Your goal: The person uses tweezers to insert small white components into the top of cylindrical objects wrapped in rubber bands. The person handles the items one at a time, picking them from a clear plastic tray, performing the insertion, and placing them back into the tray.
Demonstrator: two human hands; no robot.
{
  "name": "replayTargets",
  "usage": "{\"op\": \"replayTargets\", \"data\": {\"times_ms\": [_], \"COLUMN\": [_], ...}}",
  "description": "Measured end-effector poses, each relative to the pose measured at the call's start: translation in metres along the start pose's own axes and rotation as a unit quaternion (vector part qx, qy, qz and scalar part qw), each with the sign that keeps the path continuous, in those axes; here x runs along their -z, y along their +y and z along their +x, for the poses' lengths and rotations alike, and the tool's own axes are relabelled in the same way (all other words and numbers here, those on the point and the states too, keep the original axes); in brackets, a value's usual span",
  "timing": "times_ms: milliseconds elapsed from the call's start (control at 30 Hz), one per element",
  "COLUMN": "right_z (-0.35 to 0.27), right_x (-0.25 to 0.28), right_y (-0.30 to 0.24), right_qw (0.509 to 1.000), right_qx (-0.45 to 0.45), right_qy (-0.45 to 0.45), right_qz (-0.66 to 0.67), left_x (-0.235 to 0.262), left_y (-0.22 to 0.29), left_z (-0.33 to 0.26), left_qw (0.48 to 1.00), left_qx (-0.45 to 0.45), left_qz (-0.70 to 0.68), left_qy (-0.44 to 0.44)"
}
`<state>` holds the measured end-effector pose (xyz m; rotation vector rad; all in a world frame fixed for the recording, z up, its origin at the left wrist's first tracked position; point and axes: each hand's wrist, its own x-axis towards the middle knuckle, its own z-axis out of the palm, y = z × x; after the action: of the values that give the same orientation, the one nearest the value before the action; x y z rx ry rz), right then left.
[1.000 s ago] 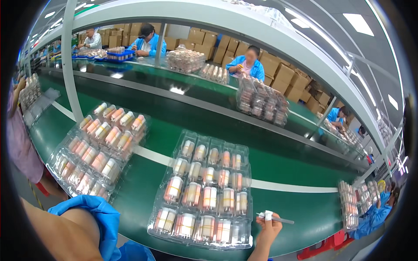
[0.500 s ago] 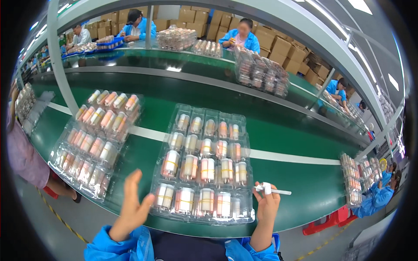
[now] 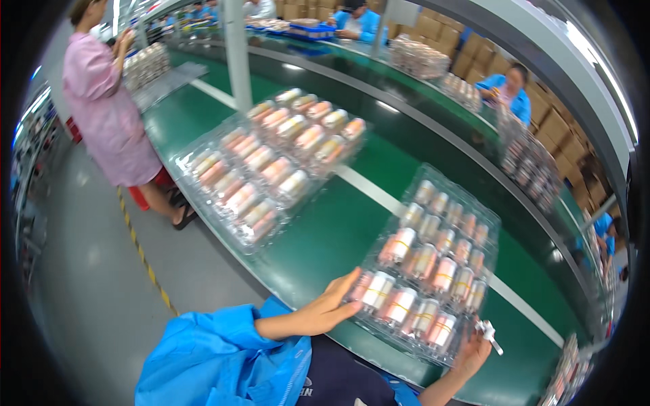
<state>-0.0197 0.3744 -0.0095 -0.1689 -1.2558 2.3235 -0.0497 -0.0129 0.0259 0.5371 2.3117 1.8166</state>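
A clear plastic tray (image 3: 391, 333) lies on the green worktop before me. Its compartments hold several bundles of white and pinkish cylinders (image 3: 401, 306), some circled by a thin yellow band. My left hand (image 3: 323, 310) is at the tray's near left corner, fingers stretched and thumb apart; whether it presses on the tray is hard to tell. At the near right corner, my right hand (image 3: 472, 353) pinches a small white plastic piece (image 3: 486, 331) with a thin stem, which sticks out past the fingertips. Part of that piece is hidden by the fingers.
Another filled tray (image 3: 233, 233) stands to the left on the worktop (image 3: 298, 250). Stacked trays (image 3: 569, 369) sit at the far right. A person in pink (image 3: 108, 122) stands at the left; co-workers in blue (image 3: 518, 95) sit across. A metal post (image 3: 237, 61) rises behind.
The view has swung left, so the trays appear farther right and tilted. My left hand has gone from raised beside the tray to its near left corner. My right hand still holds the white piece.
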Motion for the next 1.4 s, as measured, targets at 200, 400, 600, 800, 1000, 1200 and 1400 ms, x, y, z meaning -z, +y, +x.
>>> {"op": "replayTargets", "data": {"times_ms": [200, 400, 600, 800, 1000, 1200, 1400], "right_z": [0.003, 0.005, -0.018, -0.032, -0.036, -0.039, -0.057], "right_x": [0.013, 0.020, 0.000, -0.014, -0.038, -0.067, -0.156], "right_y": [-0.009, -0.006, -0.022, -0.049, -0.054, -0.060, -0.028], "right_qw": [1.000, 0.999, 0.992, 0.983, 0.981, 0.975, 0.975], "right_qx": [-0.001, 0.016, 0.100, 0.148, 0.178, 0.208, 0.189], "right_qy": [0.009, 0.004, 0.081, 0.109, 0.074, 0.060, -0.070], "right_qz": [0.028, 0.031, -0.010, -0.030, -0.010, -0.044, -0.094], "left_x": [0.112, 0.266, 0.310, 0.313, 0.302, 0.267, 0.075], "left_y": [0.075, 0.017, -0.013, 0.000, 0.030, 0.049, 0.076], "left_z": [0.003, -0.003, -0.010, -0.011, -0.008, -0.026, -0.011], "left_qw": [0.893, 0.656, 0.766, 0.766, 0.819, 0.877, 0.963], "left_qx": [-0.215, 0.095, 0.138, 0.037, 0.098, -0.087, -0.200], "left_qz": [0.276, 0.627, 0.495, 0.542, 0.455, 0.117, -0.117], "left_qy": [0.281, 0.409, 0.386, 0.343, 0.336, 0.457, 0.136]}}
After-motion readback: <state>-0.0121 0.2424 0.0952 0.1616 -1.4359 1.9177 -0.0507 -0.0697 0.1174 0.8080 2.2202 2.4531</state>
